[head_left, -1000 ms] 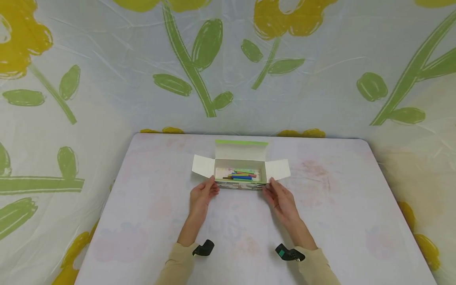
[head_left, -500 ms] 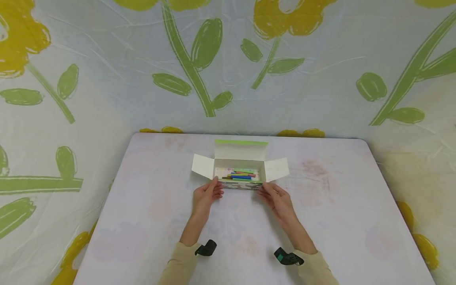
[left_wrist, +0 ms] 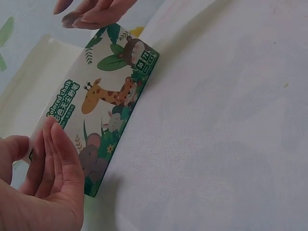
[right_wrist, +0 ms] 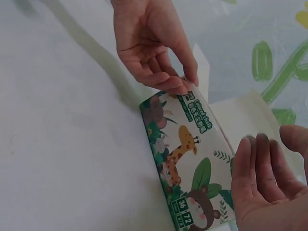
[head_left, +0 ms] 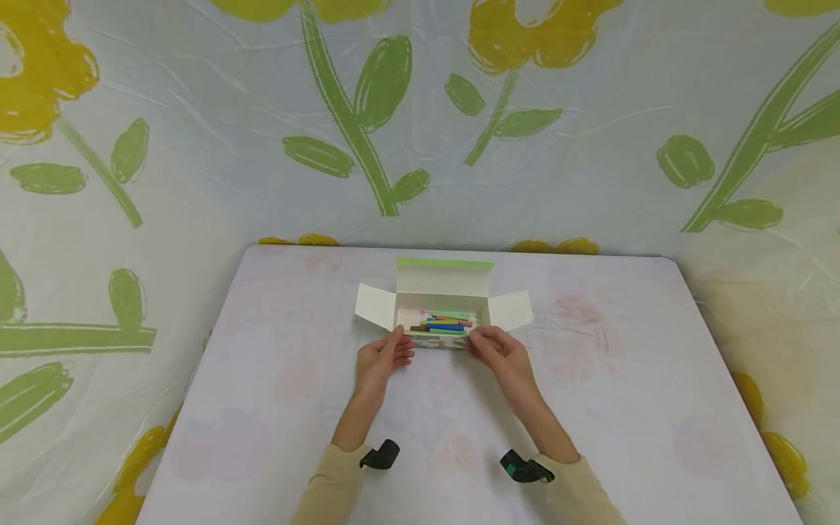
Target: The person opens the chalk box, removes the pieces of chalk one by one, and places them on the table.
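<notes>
A small chalk box [head_left: 433, 342] stands on the table with its lid and side flaps spread wide. Several colored chalk sticks [head_left: 446, 327] lie inside it. Its front wall [right_wrist: 185, 149] shows a giraffe and other animals in the right wrist view. My left hand [head_left: 372, 370] pinches the front rim near the left corner, thumb over the edge and fingers along the outer wall. Toward the right end of the same rim, my right hand [head_left: 515, 368] has its thumb and curled fingers at the edge. Greyish dust marks the right fingertips [right_wrist: 262, 139].
The box sits near the far side of a pale, faintly patterned table [head_left: 623, 408]. Behind and beside it hangs a white cloth [head_left: 558, 175] printed with yellow flowers. Black devices [head_left: 380, 454] are worn at both wrists over beige sleeves.
Both hands have slid inward along the front rim, the right one farther, from the right corner toward the middle. The box and its chalk stay in place.
</notes>
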Demonstrator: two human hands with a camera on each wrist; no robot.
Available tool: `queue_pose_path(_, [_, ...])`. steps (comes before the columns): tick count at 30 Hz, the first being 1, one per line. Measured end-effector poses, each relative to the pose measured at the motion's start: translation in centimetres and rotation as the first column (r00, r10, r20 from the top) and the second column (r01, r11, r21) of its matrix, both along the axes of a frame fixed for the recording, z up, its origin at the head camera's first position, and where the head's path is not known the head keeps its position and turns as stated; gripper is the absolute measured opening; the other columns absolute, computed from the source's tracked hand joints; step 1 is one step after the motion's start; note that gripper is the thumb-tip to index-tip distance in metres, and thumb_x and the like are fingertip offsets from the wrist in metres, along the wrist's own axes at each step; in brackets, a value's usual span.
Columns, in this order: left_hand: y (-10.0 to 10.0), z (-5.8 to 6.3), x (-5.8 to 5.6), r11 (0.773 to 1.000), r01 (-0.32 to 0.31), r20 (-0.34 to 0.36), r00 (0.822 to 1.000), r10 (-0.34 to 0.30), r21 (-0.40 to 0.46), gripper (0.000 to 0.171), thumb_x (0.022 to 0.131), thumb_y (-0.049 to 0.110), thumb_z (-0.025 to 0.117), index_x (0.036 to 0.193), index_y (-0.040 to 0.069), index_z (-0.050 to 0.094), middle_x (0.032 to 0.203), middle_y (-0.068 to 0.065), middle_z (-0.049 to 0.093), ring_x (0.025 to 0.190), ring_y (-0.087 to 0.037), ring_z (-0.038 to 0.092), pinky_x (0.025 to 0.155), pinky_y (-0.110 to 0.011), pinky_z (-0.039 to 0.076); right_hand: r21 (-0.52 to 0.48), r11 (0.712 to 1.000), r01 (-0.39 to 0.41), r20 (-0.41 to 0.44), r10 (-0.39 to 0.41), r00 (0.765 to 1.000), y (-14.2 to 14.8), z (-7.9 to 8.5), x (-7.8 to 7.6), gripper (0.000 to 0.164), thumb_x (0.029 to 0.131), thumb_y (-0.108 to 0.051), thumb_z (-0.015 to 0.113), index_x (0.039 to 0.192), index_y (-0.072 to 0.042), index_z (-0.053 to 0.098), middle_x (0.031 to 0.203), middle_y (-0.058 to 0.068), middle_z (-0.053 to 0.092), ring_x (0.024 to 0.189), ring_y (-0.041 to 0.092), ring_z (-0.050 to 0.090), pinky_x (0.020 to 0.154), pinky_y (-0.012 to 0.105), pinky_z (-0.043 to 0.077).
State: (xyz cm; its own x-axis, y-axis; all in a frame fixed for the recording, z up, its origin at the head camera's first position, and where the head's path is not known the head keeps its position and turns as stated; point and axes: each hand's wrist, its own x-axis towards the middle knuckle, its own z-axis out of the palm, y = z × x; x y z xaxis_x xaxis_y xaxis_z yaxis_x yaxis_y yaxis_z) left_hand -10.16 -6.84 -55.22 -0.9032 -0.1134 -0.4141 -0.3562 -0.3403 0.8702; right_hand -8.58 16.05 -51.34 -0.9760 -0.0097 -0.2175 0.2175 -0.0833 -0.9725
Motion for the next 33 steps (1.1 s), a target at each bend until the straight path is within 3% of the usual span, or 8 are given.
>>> queue_pose_path(3, [0.0,-0.2,-0.1,1.0,-0.006,0.01,1.0,0.006,0.005,0.047,0.096,0.036,0.075,0.103,-0.01,0.072,0.087,-0.011,0.075,0.072,-0.014,0.072,0.069,-0.024,0.061,0.076,0.997,-0.033,-0.046,0.037,0.998,-0.3,0.5,-0.5,0.04,0.099,-0.03,0.072,0.121,0.002,0.064,0.115,0.021,0.07,0.101,0.019,0.07,0.092,0.029,0.058])
queue_pose_path(8, [0.2,-0.3,-0.2,1.0,-0.016,0.01,1.0,0.015,0.013,0.047,0.096,0.034,0.075,0.104,-0.012,0.071,0.085,-0.011,0.074,0.071,-0.013,0.071,0.067,-0.023,0.06,0.157,0.985,-0.071,-0.141,0.094,0.986,-0.7,1.3,-1.3,0.031,0.098,-0.023,0.073,0.119,-0.001,0.066,0.116,0.018,0.07,0.102,0.017,0.069,0.09,0.027,0.058])
queue_pose_path(17, [0.1,0.3,-0.3,1.0,-0.002,0.023,1.0,0.002,0.027,0.04,0.1,0.027,0.071,0.104,-0.013,0.07,0.085,-0.012,0.075,0.07,-0.013,0.071,0.068,-0.025,0.061,0.36,0.93,-0.08,-0.32,0.203,0.925,-1.4,1.2,-3.6,0.026,0.099,-0.014,0.071,0.119,0.003,0.066,0.114,0.015,0.068,0.105,0.022,0.065,0.088,0.019,0.054])
queue_pose_path(19, [0.1,0.2,-0.3,0.999,-0.003,0.02,1.0,0.002,0.033,0.04,0.099,0.028,0.072,0.104,-0.012,0.07,0.085,-0.012,0.075,0.07,-0.013,0.071,0.068,-0.025,0.06,0.407,0.91,-0.08,-0.327,0.227,0.917,-1.5,1.1,-4.1,0.027,0.099,-0.014,0.071,0.119,0.003,0.067,0.114,0.014,0.069,0.105,0.025,0.066,0.089,0.021,0.055])
queue_pose_path(25, [0.2,-0.3,-0.4,0.999,-0.025,0.012,1.0,0.025,0.025,0.046,0.096,0.033,0.075,0.106,-0.012,0.071,0.086,-0.01,0.075,0.072,-0.012,0.071,0.069,-0.023,0.06,0.547,0.831,-0.103,-0.336,0.33,0.882,-2.0,0.8,-5.5,0.026,0.098,-0.011,0.071,0.121,0.003,0.068,0.114,0.016,0.071,0.105,0.029,0.068,0.089,0.045,0.059])
queue_pose_path(30, [0.2,-0.1,-0.3,0.999,-0.026,0.011,1.0,0.026,0.025,0.045,0.097,0.033,0.074,0.105,-0.012,0.071,0.086,-0.011,0.074,0.072,-0.013,0.071,0.069,-0.024,0.06,0.616,0.766,-0.187,-0.298,0.445,0.844,-2.5,0.6,-6.7,0.025,0.097,-0.005,0.071,0.118,0.008,0.067,0.111,0.02,0.071,0.103,0.034,0.07,0.089,0.048,0.06])
queue_pose_path(33, [0.3,-0.2,-0.3,0.999,-0.031,0.001,1.0,0.031,0.037,0.044,0.098,0.032,0.073,0.104,-0.012,0.071,0.085,-0.011,0.074,0.07,-0.013,0.071,0.068,-0.024,0.06,0.667,0.708,-0.233,-0.264,0.517,0.814,-2.5,0.4,-7.5,0.024,0.097,-0.004,0.07,0.116,0.01,0.067,0.11,0.021,0.071,0.102,0.036,0.07,0.088,0.048,0.059])
